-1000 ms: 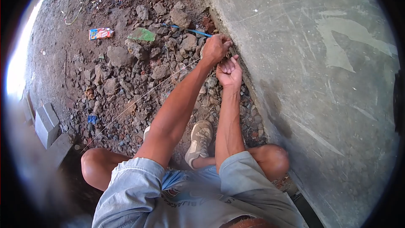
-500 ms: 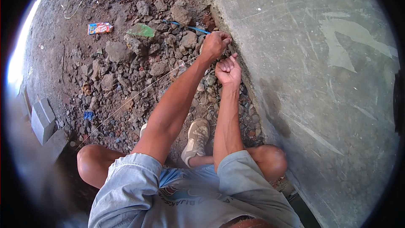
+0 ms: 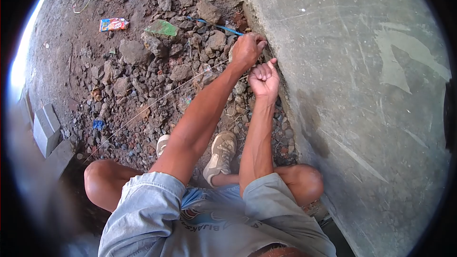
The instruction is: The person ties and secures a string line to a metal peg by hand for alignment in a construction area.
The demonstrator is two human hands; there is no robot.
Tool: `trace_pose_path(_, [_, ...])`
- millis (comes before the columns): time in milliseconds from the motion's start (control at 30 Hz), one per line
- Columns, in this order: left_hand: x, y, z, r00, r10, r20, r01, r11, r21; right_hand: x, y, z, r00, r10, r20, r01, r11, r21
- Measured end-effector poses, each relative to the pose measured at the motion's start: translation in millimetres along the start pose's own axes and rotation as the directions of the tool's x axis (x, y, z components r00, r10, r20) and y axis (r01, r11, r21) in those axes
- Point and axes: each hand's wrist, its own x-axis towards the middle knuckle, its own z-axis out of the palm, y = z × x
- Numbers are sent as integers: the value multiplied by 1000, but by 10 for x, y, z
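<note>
A thin, pale string (image 3: 157, 101) runs taut over the rubble from the lower left and passes behind my left forearm, up to my hands. My left hand (image 3: 247, 50) is closed in a pinch at the foot of the concrete wall, gripping the string. Just below it, my right hand (image 3: 264, 79) is curled in a fist, palm side up, with a short length of string between the two hands. The ends of the string at my fingers are too fine to make out. A blue strip (image 3: 220, 26) lies on the stones, reaching towards my left hand.
The grey concrete wall (image 3: 347, 90) rises along the right. Loose stones (image 3: 135, 52) and soil cover the ground. A green shard (image 3: 163, 28), a colourful wrapper (image 3: 114, 24) and a blue scrap (image 3: 98, 124) lie among them. Grey blocks (image 3: 46, 131) stand at the left.
The view has shifted slightly, so wall and rubble appear a little farther right. Both hands stay closed beside the wall's foot, with hardly any change in their grip.
</note>
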Motion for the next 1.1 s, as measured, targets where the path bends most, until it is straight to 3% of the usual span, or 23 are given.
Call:
trace_pose_path(33, [-20, 31, 8, 1000, -12, -12, 12, 1000, 3, -55, 45, 34, 996, -80, -26, 76, 990, -119])
trace_pose_path(167, [-56, 93, 11, 998, -56, -21, 57, 998, 31, -146, 142, 75, 991, -128, 26, 130, 954, -270])
trace_pose_path(267, [-75, 60, 61, 998, -44, -52, 45, 998, 35, -146, 250, 258, 961, -275, 10, 236, 806, -543])
trace_pose_path(333, [-68, 35, 68, 998, -28, -54, 29, 999, 32, -154, 239, 328, 931, -358, 75, 224, 395, -891])
trace_pose_path(367, [-50, -21, 86, 998, 33, -56, -29, 997, 66, -125, 241, 382, 917, -379, 126, 191, 139, -972])
trace_pose_path(400, [-41, -17, 64, 998, 28, -49, -26, 999, 47, -77, 250, 438, 876, -404, 262, 224, -139, -965])
trace_pose_path(467, [-61, -20, 51, 1000, 12, -26, -12, 1000, 8, -9, 250, 522, 787, -338, 516, 207, -643, -737])
trace_pose_path(500, [-37, -67, 74, 1000, -22, -1, 22, 1000, -4, -91, 303, 773, 870, -310, 382, 104, -643, -758])
trace_pose_path(633, [-17, -146, 73, 1000, -18, -23, 17, 998, -55, -63, 483, 1052, 847, -345, 404, 23, -736, -676])
trace_pose_path(733, [64, -169, 15, 982, -142, 126, 172, 948, -269, 2, 632, 1037, 901, -388, 193, -175, -733, -658])
trace_pose_path(767, [49, -111, -61, 976, -138, 169, 188, 925, -329, -8, 655, 1052, 895, -364, 258, -121, -754, -645])
trace_pose_path(867, [336, -692, 302, 980, -10, 199, 127, 800, -587, 120, 623, 1150, 907, -316, 279, -131, -840, -526])
trace_pose_path(1100, [338, -662, 114, 948, 3, 317, 223, 704, -674, 444, 675, 1070, 930, -191, 314, -73, -933, -352])
